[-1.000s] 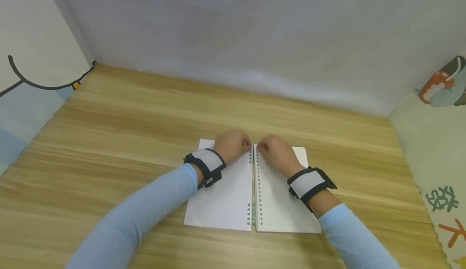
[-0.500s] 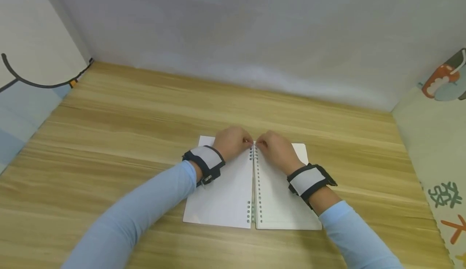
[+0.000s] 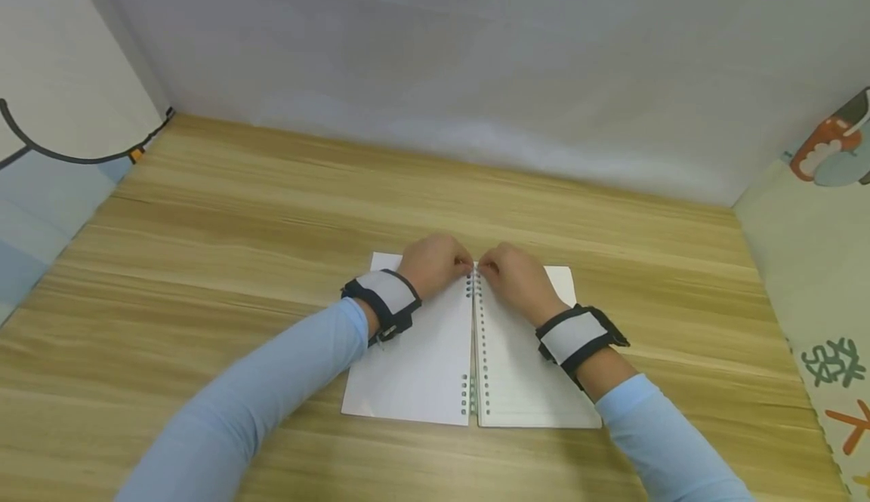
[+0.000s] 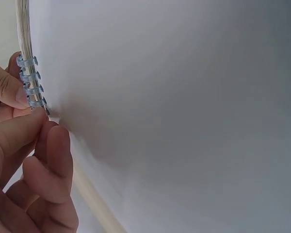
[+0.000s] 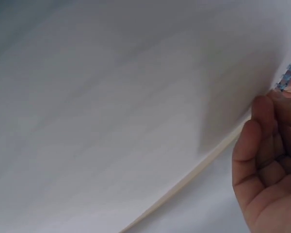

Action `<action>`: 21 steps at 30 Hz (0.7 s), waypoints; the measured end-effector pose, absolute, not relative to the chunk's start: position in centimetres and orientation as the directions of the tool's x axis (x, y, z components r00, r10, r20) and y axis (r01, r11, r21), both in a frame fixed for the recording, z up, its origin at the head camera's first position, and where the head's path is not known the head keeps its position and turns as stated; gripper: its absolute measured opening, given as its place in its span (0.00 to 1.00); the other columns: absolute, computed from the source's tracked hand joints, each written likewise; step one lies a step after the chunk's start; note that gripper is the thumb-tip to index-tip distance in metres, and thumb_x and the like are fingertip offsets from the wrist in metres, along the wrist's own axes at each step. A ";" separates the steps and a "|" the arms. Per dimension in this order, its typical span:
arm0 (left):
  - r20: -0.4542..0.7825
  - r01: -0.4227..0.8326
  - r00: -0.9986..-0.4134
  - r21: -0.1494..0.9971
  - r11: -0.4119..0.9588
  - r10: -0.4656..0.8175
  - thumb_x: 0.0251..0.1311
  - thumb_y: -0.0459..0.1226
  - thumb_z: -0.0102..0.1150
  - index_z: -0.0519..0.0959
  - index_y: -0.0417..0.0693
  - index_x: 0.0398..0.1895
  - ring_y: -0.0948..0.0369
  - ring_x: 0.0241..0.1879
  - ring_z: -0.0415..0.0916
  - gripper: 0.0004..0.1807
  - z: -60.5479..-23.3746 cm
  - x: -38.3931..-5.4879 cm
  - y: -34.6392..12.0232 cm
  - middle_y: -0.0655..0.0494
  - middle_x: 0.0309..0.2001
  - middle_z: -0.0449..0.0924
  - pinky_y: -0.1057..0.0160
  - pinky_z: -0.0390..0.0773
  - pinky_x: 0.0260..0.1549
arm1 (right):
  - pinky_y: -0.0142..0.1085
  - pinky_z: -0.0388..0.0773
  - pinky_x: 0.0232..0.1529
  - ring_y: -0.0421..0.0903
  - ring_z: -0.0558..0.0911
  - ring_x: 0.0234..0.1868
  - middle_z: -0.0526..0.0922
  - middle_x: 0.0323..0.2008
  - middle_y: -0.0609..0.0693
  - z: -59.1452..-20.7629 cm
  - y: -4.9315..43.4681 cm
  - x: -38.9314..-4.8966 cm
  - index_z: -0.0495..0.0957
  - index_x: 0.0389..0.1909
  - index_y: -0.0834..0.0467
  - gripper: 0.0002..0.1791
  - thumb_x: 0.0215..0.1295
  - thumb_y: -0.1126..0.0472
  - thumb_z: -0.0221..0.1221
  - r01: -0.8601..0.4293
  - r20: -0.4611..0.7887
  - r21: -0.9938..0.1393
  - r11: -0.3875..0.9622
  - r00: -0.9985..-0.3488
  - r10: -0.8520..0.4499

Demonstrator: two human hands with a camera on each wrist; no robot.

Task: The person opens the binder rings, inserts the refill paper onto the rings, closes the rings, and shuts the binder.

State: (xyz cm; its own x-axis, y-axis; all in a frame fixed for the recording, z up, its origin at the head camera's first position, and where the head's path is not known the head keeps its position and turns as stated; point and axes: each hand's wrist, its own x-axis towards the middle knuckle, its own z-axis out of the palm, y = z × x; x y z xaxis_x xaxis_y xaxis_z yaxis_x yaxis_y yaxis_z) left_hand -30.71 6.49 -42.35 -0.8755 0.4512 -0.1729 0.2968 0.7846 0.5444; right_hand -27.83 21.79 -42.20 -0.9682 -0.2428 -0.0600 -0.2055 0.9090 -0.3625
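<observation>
A loose-leaf notebook [image 3: 421, 381] lies open on the wooden table, its white cover side at left and ruled pages [image 3: 530, 392] at right. Blue plastic binding rings [image 4: 31, 80] run through the sheet edges at the far end of the spine. My left hand [image 3: 435, 264] pinches the rings there from the left side, fingers curled. From the other side my right hand [image 3: 516, 283] pinches the same ring strip, fingertips nearly meeting the left ones. In the right wrist view a short piece of the blue rings [image 5: 289, 73] shows beside the fingertips. At the near end, the pale green rings [image 3: 473, 396] leave a narrow gap between the two halves.
The wood-grain table [image 3: 272, 215] extends around the notebook. A grey-white wall sheet [image 3: 435, 72] stands behind it, and printed panels [image 3: 809, 291] border the right side. Both wrists wear black straps [image 3: 387, 298] with pale patches.
The fingertips of both hands have drawn slightly together, and the gap at the far end of the spine has narrowed. The head view has shifted a little.
</observation>
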 end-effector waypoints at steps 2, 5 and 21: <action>-0.172 0.304 -0.874 0.536 0.788 0.454 0.62 0.42 0.56 0.84 0.53 0.42 0.62 0.40 0.80 0.10 -42.4 -30.8 6.5 0.58 0.43 0.85 0.63 0.76 0.41 | 0.40 0.77 0.41 0.49 0.81 0.39 0.82 0.37 0.55 -42.2 21.8 -27.8 0.82 0.40 0.62 0.10 0.65 0.60 0.56 -0.204 -0.063 -0.361 0.910 -0.968 -0.242; -0.166 0.317 -0.873 0.522 0.792 0.459 0.62 0.42 0.56 0.84 0.53 0.41 0.62 0.38 0.79 0.10 -42.5 -30.8 6.6 0.58 0.42 0.85 0.63 0.76 0.40 | 0.40 0.77 0.42 0.49 0.81 0.40 0.82 0.38 0.55 -42.2 21.8 -27.8 0.81 0.40 0.62 0.10 0.66 0.60 0.55 -0.202 -0.067 -0.359 0.911 -0.968 -0.241; -0.148 0.318 -0.873 0.549 0.773 0.464 0.62 0.42 0.56 0.84 0.52 0.41 0.61 0.41 0.79 0.10 -42.4 -30.5 6.6 0.58 0.43 0.84 0.62 0.77 0.42 | 0.42 0.77 0.45 0.50 0.81 0.42 0.83 0.39 0.56 -42.4 22.0 -27.5 0.82 0.40 0.62 0.11 0.66 0.60 0.55 -0.189 -0.058 -0.386 0.903 -0.972 -0.228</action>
State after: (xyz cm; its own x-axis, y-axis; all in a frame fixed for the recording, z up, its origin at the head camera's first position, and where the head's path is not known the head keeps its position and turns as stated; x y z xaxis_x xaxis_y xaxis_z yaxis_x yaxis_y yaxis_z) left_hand -30.47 6.63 -42.40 -0.8732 0.4643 -0.1485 0.3177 0.7731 0.5489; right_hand -27.55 22.03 -42.36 -0.9718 -0.2284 -0.0583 -0.1891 0.9030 -0.3858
